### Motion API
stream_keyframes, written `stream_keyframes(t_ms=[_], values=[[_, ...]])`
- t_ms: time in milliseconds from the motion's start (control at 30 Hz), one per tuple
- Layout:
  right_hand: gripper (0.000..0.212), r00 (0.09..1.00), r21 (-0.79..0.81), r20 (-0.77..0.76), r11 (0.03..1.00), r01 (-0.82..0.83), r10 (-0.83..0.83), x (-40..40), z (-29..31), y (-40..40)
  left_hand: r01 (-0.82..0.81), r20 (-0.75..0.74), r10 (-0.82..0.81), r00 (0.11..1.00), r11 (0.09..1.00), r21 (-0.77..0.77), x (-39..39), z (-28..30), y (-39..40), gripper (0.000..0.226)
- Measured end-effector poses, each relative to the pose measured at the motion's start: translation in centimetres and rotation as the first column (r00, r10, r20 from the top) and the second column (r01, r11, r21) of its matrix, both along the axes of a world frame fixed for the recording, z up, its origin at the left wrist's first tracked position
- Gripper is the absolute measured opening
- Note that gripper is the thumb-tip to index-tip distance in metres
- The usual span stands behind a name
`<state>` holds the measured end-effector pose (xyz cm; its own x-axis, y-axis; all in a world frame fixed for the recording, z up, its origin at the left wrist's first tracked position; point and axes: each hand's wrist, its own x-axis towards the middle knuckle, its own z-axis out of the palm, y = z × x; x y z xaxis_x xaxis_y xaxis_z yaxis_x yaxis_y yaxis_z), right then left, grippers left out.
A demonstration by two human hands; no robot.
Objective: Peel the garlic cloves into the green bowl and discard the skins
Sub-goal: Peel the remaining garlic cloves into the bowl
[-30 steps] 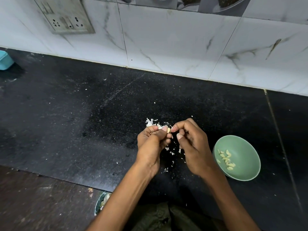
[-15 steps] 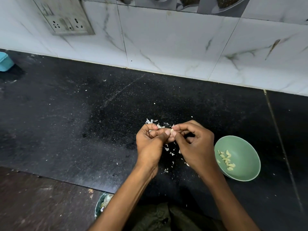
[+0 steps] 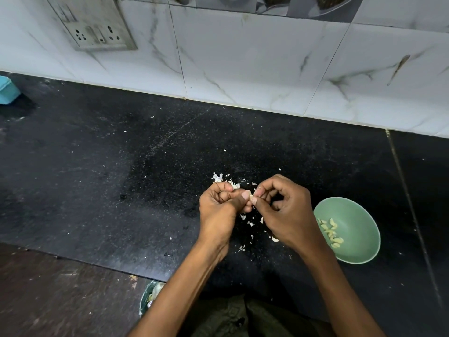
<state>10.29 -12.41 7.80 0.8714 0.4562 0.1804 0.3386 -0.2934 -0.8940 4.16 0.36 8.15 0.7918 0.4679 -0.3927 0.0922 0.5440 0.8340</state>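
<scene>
At the bottom edge, below the counter, a small bin (image 3: 148, 296) holding pale scraps peeks out beside the person's left forearm. Both forearms reach forward over a black stone counter (image 3: 97, 178). The left hand (image 3: 220, 210) has its fingers curled in, thumb and fingertips pinching a small garlic clove (image 3: 252, 197). The right hand (image 3: 288, 212) meets it, fingers also curled, thumb and forefinger pinching the same clove from the other side. Torn white garlic skins (image 3: 250, 223) lie scattered on the counter beneath and just beyond the hands. Just right of the right wrist sits the green bowl (image 3: 359, 229), with several peeled cloves (image 3: 331, 233) lying inside it. Farther back, a white marbled tile wall (image 3: 243, 64) rises behind the counter, with a socket plate (image 3: 94, 27) at upper left. A light blue container (image 3: 8, 90) sits at the far left edge.
</scene>
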Motion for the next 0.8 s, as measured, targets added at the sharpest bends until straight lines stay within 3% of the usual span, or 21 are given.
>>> stream_keyframes(t_ms=[100,267,367,567,800], values=[[0.023,0.999,-0.015,0.038,1.000,0.012,-0.012,-0.2,0.1,0.1,0.029,-0.016,-0.028,0.999,0.998,0.061,0.1,-0.1,0.1,0.025],[0.022,0.956,-0.113,0.288,0.990,0.084,-0.048,-1.0,0.4,0.4,0.000,-0.058,0.008,0.998,0.991,0.133,0.3,-0.2,0.0,0.027],[0.020,0.932,-0.166,0.361,0.981,0.099,-0.034,-1.2,0.2,0.6,-0.044,-0.084,0.056,0.995,0.989,0.142,0.3,-0.3,0.0,0.027],[0.021,0.925,-0.221,0.380,0.972,0.083,0.008,-1.6,-0.4,1.2,-0.159,-0.166,0.187,0.968,0.973,0.166,0.4,-0.6,-0.2,0.027],[0.002,0.924,-0.306,0.381,0.946,0.105,0.021,-1.6,-0.8,1.6,-0.147,-0.236,0.202,0.951,0.962,0.231,0.4,-1.3,0.0,0.023]])
